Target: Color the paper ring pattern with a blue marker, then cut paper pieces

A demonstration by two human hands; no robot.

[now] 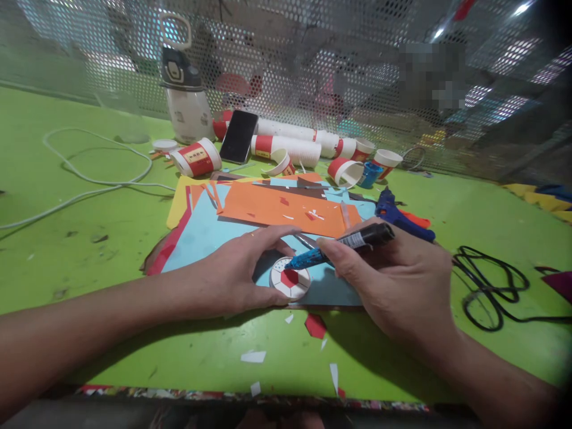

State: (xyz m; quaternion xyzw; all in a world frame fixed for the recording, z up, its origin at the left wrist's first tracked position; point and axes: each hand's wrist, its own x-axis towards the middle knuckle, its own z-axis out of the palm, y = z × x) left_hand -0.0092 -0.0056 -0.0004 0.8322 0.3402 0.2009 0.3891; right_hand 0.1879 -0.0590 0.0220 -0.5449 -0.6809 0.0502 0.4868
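A marking step appears to be in hand: a small, round white disc with a red hexagon at its centre and dark lines running out to its rim is being drawn on with a thick marker with a mottled blue front and a black rear end. The disc lies on light-blue paper near the table's front edge, and is steadied by the left hand, which is curved around its left side with the thumb pressed at the near rim; whether every fingertip touches the far rim cannot be told. The marker is gripped by the right hand, slanted, with its tip pointed at the upper-left white section, where small dark dots can be seen; whether the tip touches the surface cannot be made out. For the next mark, it is judged that light, brief contact would be called for, with the disc kept from turning and the red hexagon left unsmudged. Beyond the hands, a flat orange paper strip is strewn with scraps, and a dark-blue glue gun is placed near the right hand on the green tabletop.
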